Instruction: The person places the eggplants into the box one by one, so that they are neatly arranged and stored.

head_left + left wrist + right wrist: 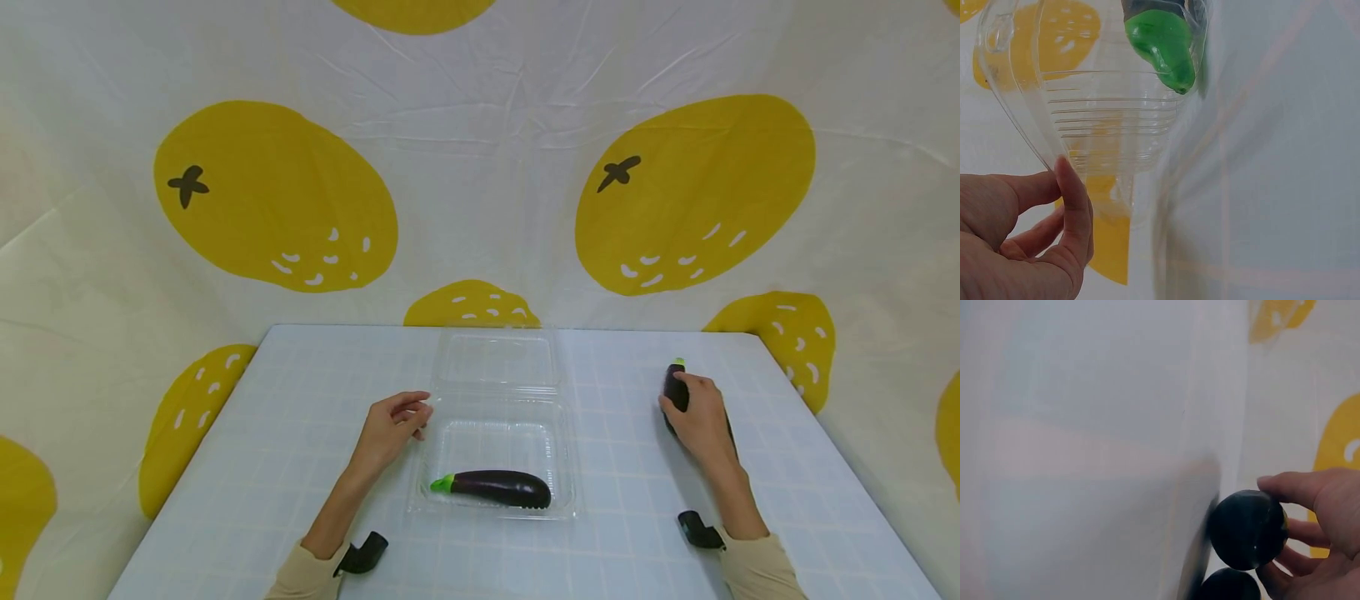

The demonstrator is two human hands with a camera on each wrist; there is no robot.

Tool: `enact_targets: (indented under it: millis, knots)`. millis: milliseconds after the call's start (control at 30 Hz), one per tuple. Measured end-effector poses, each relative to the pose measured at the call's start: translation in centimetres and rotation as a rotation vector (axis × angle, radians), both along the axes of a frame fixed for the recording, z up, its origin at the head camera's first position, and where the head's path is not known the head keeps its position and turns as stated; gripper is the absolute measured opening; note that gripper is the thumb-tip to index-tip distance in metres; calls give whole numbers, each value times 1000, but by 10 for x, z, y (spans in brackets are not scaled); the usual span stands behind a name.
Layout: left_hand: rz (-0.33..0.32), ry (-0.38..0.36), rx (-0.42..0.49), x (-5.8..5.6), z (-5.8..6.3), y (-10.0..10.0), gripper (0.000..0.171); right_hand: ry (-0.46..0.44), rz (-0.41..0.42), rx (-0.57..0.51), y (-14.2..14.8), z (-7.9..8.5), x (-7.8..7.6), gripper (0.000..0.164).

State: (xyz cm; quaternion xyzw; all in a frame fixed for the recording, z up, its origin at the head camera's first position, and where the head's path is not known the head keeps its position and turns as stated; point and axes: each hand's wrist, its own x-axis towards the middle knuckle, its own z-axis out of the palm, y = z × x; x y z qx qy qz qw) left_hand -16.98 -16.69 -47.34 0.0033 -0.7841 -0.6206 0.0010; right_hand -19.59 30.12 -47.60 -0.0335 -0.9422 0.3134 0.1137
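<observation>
From the head view, a person's left hand (392, 427) pinches the rim of a clear plastic container (498, 443) with bent fingers; one eggplant (501, 488) lies inside, to the right of those fingers and nearer the wearer, while the lid (497, 360) lies folded back beyond it. Well apart across the table (247, 467), the right hand (701, 417) grips a held eggplant (674, 392), its green tip pointing away past the fingers. In the left wrist view, thumb and forefinger meet at the container's edge, and the green stem of the contained eggplant sits beyond the fingertips. In the right wrist view, thumb and fingers curl around the held eggplant's rounded body; just beside it, on the side away from the thumb, shows a second dark rounded end (1232, 587), probably another eggplant, mostly out of frame. Handling it well calls for a snug grip around the smooth body, fingers kept clear of the neighbor so it does not roll, and a steady but light left pinch, since the thin plastic looks likely to flex or slide if tugged.
</observation>
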Motion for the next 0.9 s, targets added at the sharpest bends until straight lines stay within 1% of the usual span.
enact_targets:
  millis: [133,200,233,400,433,467,567,700,900]
  knots:
    - [-8,0,3,0,0,-1,36,11,20,12,-1,-1,1,50]
    - [-12,4,-1,1,0,-1,35,2,24,19,-2,-1,1,52]
    - [-11,2,-4,3,4,0,34,-3,29,24,-2,0,1,52]
    - [-4,0,-8,4,5,1,33,-26,68,54,-4,2,2,53]
    - [-1,-3,-12,3,4,1,33,-25,80,60,-4,3,3,52]
    - [-1,-1,-10,2,0,-1,33,-24,89,65,-4,4,3,52]
    - [0,1,-14,2,-1,-2,32,-13,110,76,-5,5,4,52]
    - [1,6,-21,1,0,-1,33,-21,111,96,-5,8,4,51]
    - [4,3,-30,2,3,1,34,-69,113,110,-2,11,4,48]
